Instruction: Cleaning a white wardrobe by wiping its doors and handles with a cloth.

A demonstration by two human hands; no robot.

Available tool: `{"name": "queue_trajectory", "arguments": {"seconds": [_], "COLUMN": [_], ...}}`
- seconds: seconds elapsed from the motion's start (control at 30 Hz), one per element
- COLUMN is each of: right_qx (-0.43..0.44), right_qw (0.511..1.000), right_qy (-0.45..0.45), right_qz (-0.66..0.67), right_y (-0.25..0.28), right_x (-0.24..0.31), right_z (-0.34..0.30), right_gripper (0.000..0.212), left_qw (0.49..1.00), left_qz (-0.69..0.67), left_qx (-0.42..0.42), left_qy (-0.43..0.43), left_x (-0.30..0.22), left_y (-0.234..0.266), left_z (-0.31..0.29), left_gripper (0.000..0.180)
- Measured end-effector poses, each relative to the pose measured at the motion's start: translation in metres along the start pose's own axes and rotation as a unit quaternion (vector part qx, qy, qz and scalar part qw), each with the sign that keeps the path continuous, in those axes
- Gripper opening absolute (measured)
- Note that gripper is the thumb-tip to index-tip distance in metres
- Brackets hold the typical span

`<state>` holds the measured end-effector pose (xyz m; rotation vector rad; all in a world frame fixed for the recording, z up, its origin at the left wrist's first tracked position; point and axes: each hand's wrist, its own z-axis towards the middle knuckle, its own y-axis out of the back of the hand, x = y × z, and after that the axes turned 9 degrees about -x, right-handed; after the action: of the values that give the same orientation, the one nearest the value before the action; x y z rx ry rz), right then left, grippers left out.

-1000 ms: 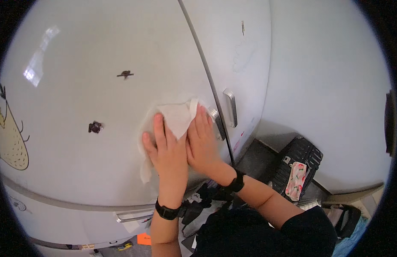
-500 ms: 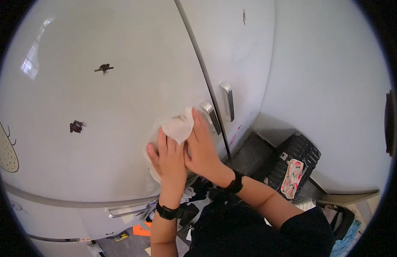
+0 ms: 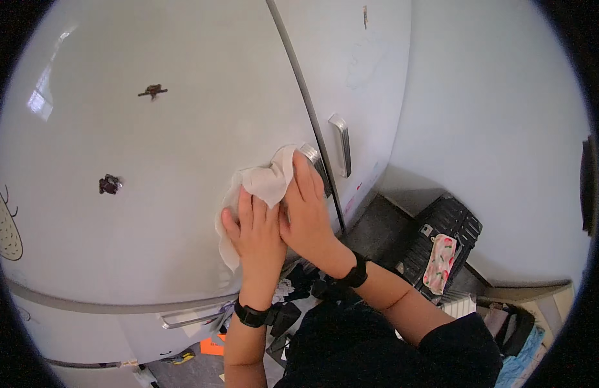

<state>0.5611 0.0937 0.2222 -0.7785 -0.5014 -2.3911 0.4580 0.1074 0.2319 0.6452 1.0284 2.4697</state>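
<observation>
A thin off-white cloth (image 3: 228, 220) lies bunched against a glossy white door (image 3: 183, 258), close to a silver and black handle (image 3: 314, 161). My left hand (image 3: 257, 226) rests flat on the cloth, fingers stretched, with a fold of it over the fingertips. Beside it on the right, my right hand (image 3: 309, 216) presses the cloth, its fingers long and close together along the gathered edge. The right fingertips reach next to the handle and partly cover it. The cloth beneath both palms is hidden.
A second door has its own handle (image 3: 341, 145). Dark residue spots (image 3: 109, 184) mark the left door. A drawer handle (image 3: 193, 319) sits below. To the right stand a black suitcase (image 3: 461, 223) bearing a floral case (image 3: 440, 264) and a pale wall (image 3: 493, 116).
Both hands and the cloth have shifted slightly upward over the door toward the handle, which the right hand now covers more. The view has moved a little too.
</observation>
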Motion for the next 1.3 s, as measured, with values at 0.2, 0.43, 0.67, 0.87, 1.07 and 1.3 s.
{"name": "queue_trajectory", "arguments": {"seconds": [0.2, 0.43, 0.67, 0.87, 1.07, 1.3], "right_qx": [-0.020, -0.022, -0.008, -0.036, -0.038, -0.039], "right_qw": [1.000, 0.999, 0.999, 0.998, 0.998, 0.998], "right_qy": [-0.009, -0.016, -0.020, -0.004, -0.004, -0.010], "right_qz": [-0.017, -0.036, -0.050, -0.045, -0.043, -0.050], "right_y": [-0.001, 0.000, -0.003, -0.001, -0.001, -0.002], "right_x": [0.001, 0.005, 0.004, 0.004, 0.004, 0.005], "right_z": [0.005, 0.002, -0.007, 0.001, 0.004, 0.002], "right_gripper": [0.052, 0.052, 0.035, 0.051, 0.050, 0.051], "left_qw": [1.000, 0.999, 0.997, 0.999, 0.999, 0.999], "left_qz": [-0.005, 0.012, 0.036, 0.012, 0.000, -0.017], "left_qx": [-0.022, -0.027, -0.041, -0.026, -0.032, -0.035], "left_qy": [-0.010, -0.024, -0.046, -0.036, -0.037, -0.037], "left_x": [0.001, 0.003, 0.006, 0.004, 0.003, 0.004], "left_y": [-0.002, -0.006, -0.013, -0.009, -0.007, -0.005], "left_z": [0.005, 0.001, -0.007, -0.003, -0.002, -0.001], "left_gripper": [0.041, 0.042, 0.039, 0.039, 0.039, 0.037]}}
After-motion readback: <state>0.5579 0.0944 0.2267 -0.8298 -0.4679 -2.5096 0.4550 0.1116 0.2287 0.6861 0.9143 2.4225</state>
